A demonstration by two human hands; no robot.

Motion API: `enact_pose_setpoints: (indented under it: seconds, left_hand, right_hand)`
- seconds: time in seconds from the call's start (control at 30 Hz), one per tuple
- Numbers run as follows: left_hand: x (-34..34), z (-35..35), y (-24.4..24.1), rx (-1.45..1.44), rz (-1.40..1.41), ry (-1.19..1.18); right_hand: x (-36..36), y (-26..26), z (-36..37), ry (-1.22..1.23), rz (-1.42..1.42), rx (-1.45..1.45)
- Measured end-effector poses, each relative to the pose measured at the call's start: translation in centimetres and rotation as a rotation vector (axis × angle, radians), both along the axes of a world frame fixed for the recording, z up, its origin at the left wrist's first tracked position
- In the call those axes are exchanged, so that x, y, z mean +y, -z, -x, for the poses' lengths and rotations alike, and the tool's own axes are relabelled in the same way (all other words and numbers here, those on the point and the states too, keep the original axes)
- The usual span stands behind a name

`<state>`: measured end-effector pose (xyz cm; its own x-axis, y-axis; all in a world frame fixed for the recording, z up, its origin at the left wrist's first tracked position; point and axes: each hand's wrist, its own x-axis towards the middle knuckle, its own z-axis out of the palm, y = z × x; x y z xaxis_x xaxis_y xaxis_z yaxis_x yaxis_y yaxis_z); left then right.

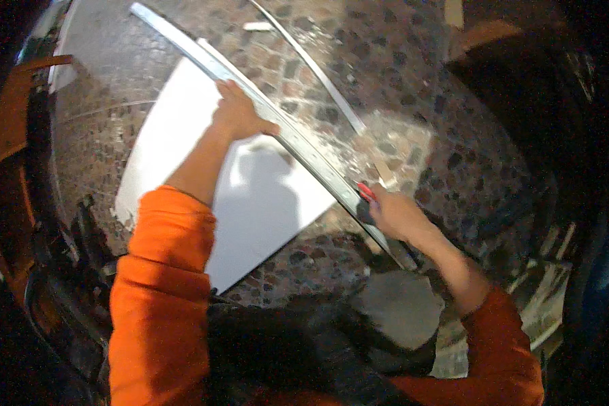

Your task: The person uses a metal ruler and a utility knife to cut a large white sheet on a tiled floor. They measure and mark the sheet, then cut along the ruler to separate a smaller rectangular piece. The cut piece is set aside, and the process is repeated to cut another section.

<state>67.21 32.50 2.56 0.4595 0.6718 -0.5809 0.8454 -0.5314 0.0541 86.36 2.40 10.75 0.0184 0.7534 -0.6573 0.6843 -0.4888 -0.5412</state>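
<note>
A long metal profile (304,147) lies diagonally along the edge of a white board (157,132), which looks like plasterboard, on the patterned floor. My left hand (238,114) presses on the profile with fingers and thumb spread, its palm over the board. Beside the profile's lower right part, my right hand (398,213) grips a red-handled tool (366,192), perhaps a utility knife. Its tip is at or near the profile's edge; whether it touches cannot be made out. My body's shadow falls across the board.
A thin white strip (314,68) lies on the stone-patterned floor (375,71) beyond the profile. White crumbs and a small white offcut (258,26) are scattered there. A small tan piece (384,171) lies near my right hand. Dark objects (89,228) stand at left.
</note>
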Motion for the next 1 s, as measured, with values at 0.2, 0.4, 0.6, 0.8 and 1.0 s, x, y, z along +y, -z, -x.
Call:
enact_pose_setpoints:
  seconds: [0.2,0.4,0.6,0.8,1.0]
  left_hand:
    - [-0.8,-1.6,-3.3,0.005,0.067,-0.086]
    - [-0.7,-0.9,-3.7,0.03,0.085,-0.052]
    - [-0.8,-2.7,-1.8,0.229,0.002,0.157]
    - [-1.0,-1.5,-4.2,0.028,0.048,-0.042]
    - [-0.5,-0.6,-2.5,0.006,-0.006,0.073]
  right_hand:
    - [18.5,4.1,0.6,0.029,-0.428,-0.023]
    - [39.5,7.9,7.8,-0.089,-0.483,-0.144]
    - [45.9,9.6,8.2,-0.222,-0.403,-0.252]
    - [43.3,8.1,9.5,-0.059,-0.337,-0.215]
    - [42.6,8.4,9.7,0.019,-0.336,-0.175]
